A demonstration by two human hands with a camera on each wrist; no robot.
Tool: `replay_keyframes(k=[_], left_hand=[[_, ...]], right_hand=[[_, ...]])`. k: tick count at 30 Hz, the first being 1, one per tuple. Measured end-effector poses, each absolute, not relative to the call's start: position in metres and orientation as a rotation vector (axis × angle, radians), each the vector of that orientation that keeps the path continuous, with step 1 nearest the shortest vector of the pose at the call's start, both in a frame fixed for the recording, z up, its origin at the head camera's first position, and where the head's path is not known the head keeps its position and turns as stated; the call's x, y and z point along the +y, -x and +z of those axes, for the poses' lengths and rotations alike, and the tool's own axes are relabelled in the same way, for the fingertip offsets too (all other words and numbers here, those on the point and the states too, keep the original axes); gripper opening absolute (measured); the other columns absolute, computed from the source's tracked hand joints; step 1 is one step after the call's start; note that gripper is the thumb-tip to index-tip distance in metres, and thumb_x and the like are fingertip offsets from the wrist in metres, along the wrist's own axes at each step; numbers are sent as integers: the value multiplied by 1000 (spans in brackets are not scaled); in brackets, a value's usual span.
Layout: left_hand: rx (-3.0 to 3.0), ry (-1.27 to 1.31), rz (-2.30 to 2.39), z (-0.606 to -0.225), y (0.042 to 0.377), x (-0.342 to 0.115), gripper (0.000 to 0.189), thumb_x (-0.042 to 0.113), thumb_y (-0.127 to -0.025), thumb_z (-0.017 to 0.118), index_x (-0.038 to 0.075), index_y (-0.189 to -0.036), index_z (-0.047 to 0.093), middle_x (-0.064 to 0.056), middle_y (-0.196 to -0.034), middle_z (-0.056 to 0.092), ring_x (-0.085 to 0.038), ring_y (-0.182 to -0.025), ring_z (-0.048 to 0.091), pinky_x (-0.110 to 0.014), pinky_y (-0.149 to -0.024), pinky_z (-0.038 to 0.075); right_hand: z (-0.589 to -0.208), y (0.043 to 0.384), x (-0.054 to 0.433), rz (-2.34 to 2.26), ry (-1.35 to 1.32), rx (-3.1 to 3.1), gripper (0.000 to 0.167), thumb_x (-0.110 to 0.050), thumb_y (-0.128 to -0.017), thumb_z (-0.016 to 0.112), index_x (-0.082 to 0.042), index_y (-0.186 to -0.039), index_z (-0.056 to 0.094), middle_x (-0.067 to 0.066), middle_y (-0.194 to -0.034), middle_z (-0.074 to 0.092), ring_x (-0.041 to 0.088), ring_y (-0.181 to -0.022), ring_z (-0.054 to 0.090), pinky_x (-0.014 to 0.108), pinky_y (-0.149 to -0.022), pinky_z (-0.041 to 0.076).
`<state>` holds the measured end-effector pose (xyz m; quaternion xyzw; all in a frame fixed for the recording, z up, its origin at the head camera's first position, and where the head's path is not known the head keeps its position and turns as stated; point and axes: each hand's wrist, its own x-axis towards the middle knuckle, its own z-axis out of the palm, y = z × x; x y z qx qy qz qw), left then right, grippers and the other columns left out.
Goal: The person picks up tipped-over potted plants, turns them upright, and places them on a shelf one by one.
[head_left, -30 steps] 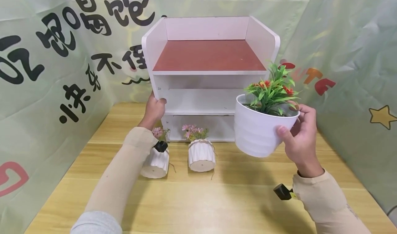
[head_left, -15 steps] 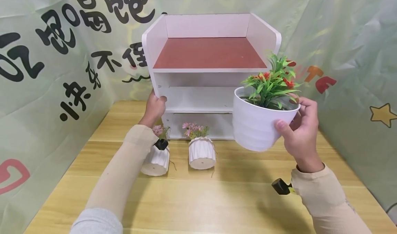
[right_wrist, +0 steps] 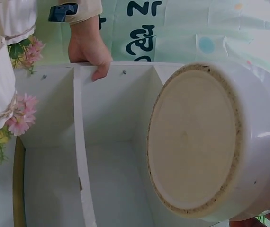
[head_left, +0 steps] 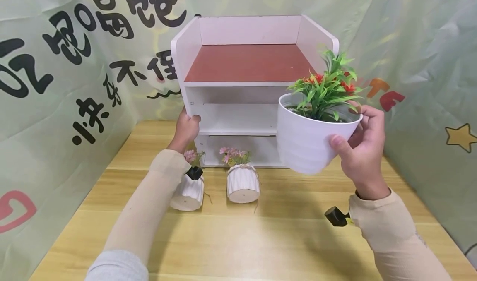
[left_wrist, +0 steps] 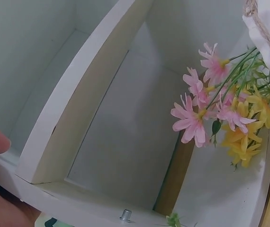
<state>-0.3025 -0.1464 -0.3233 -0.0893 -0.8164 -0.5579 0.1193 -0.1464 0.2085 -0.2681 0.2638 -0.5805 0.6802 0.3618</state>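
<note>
My right hand holds a white flowerpot by its right rim, thumb on the outer wall and fingers behind the edge. Green leaves and red flowers stand up out of it. The pot is raised above the table, in front of the right side of a white shelf unit. In the right wrist view its round cream underside shows. My left hand grips the shelf unit's left side panel, thumb on the front edge; its other fingers are mostly hidden behind the panel in the head view.
Two small white ribbed pots with pink flowers lie tipped before the lowest shelf, one in the middle and one partly behind the left forearm. The unit's top board is reddish brown. Printed cloth hangs around the wooden table.
My right hand has lifted the flowerpot higher and shifted it slightly left, and its underside has risen. My left hand stays on the side panel. The small pots have not moved.
</note>
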Motion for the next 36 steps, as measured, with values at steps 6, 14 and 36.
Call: replay_keyframes(k=[6,14,36], left_hand=[[-2396,243,-1631,-322,303,-145,55,7,-94,37,5,-148,29,-20,-139,48,-38,-122,49,-53,-99,41],[-2364,289,-1617,-324,304,-147,56,3,-92,38,2,-148,29,-22,-139,48,-37,-124,48,-51,-101,39],[-2361,306,-1642,-324,302,-146,56,3,-93,38,6,-148,28,-20,-138,48,-37,-123,49,-52,-100,40]], right_hand=[[-258,151,205,1751,-672,-1447,55,-8,-70,75,1,-115,43,23,-118,55,23,-86,63,22,-73,53],[-245,154,198,1722,-630,-1447,54,-9,-70,73,0,-115,45,23,-114,57,24,-84,62,22,-71,53],[-225,164,191,1685,-596,-1400,56,-6,-66,76,-2,-114,47,23,-121,54,29,-92,61,23,-73,53]])
